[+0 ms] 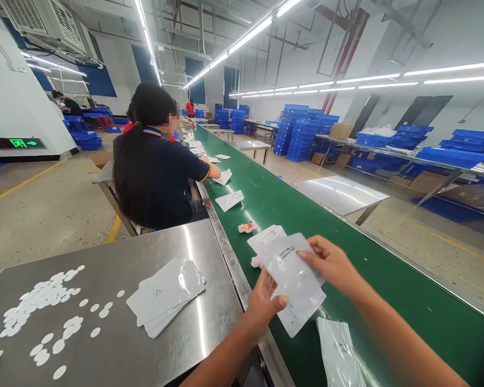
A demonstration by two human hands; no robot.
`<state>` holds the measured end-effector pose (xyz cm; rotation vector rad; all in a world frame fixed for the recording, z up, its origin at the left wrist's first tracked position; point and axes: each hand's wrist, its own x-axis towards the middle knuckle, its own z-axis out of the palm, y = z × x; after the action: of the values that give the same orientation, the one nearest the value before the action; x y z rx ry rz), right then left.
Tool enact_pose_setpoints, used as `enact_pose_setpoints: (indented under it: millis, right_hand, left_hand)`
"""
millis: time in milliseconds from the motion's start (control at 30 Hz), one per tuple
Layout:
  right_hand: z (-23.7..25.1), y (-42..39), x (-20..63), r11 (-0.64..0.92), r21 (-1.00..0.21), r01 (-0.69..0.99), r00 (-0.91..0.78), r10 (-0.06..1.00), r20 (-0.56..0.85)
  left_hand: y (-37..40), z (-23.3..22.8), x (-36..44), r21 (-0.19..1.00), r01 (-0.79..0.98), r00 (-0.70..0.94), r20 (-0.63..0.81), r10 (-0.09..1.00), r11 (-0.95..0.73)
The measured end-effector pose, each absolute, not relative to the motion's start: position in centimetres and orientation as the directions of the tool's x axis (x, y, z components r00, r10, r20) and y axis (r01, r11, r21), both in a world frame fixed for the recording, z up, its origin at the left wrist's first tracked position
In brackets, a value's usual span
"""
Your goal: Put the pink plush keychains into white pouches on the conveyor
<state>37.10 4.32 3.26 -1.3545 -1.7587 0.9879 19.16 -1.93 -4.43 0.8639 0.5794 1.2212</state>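
A white plastic pouch (284, 263) is held tilted over the green conveyor belt, between my two hands. My left hand (266, 301) grips its lower left side, with the thumb in front and the fingers partly behind. At its upper right edge, my right hand (333, 263) pinches it between thumb and fingers. A second white pouch (300, 317) shows just below; I cannot tell whether it is held too or lies on the belt. Behind the held pouch, another pouch (268, 236) and a partly hidden pink piece (256, 262) rest on the belt.
On the steel table (116, 252) lie a stack of white pouches (167, 295) and scattered white discs (44, 295). The green belt (306, 226) carries a small pink figure (247, 228) and more pouches (342, 355). A co-worker (157, 161) sits at the belt's left side.
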Motion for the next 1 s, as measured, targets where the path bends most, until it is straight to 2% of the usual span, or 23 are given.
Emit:
enact_pose_setpoints:
  millis: [100,200,300,400,600,700,800,867,1000]
  right_hand:
    - [1.0,2.3,33.7,0.08,-0.942,0.325,-0.333,0.942,-0.035]
    - [-1.4,3.7,32.5,-0.049,-0.907,0.418,-0.355,0.91,-0.213]
    - [-3.0,6.2,32.8,-0.17,-0.814,0.555,-0.221,0.914,-0.341]
    - [-4.2,7.1,32.4,-0.173,-0.811,0.559,-0.244,0.9,-0.36]
    - [-4.4,6.1,31.4,-0.12,-0.825,0.552,-0.243,0.924,-0.297]
    - [-1.8,4.7,32.1,0.057,-0.835,0.548,-0.214,0.974,-0.073]
    - [1.5,2.1,32.5,0.28,-0.801,0.529,-0.224,0.957,0.186]
    - [3.0,0.3,32.6,0.313,-0.769,0.558,-0.263,0.945,0.193]
    - [3.9,-1.9,32.7,0.371,-0.65,0.663,-0.397,0.911,0.115]
  left_hand:
    - [-1.9,-3.8,18.2,0.695,-0.663,0.296,-0.098,0.95,0.278]
    - [-2.5,-4.4,16.6,0.614,-0.72,0.148,-0.318,0.936,0.323]
    - [-2.9,-5.4,14.7,0.639,-0.702,0.061,-0.388,0.92,0.316]
    - [-3.0,-6.0,13.5,0.73,-0.625,0.029,-0.333,0.943,0.277]
    - [-3.5,-6.0,13.2,0.872,-0.432,0.141,-0.186,0.972,0.23]
    - [-3.7,-5.8,13.0,0.925,-0.301,0.208,-0.172,0.963,0.231]
    - [-3.8,-5.7,13.1,0.946,-0.228,0.332,-0.147,0.932,0.231]
    - [-3.9,-5.5,13.3,0.951,-0.225,0.384,-0.115,0.916,0.214]
    - [-4.1,-5.2,13.6,0.946,-0.23,0.45,-0.106,0.887,0.23]
